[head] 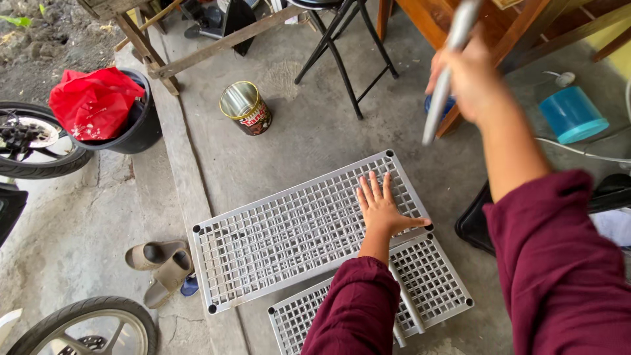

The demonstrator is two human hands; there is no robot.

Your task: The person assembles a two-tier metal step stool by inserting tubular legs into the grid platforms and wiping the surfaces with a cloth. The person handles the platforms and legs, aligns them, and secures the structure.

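Note:
A grey plastic lattice shelf panel (282, 233) lies flat on the concrete floor. My left hand (381, 205) rests flat on its right part, fingers spread. A second grey lattice panel (434, 276) lies just below it, with grey tubes (407, 306) on top, partly hidden by my maroon sleeve. My right hand (468, 77) is raised above the floor, gripping a grey tube (447, 72) that slants down to the left and is blurred.
An open tin can (244, 107) stands beyond the panels. A black bucket with a red bag (98, 105) sits left, beside wheels (33, 144). Sandals (161, 266) lie left of the panels. A folding stool (345, 46), wooden furniture (460, 20) and a blue container (572, 115) stand behind.

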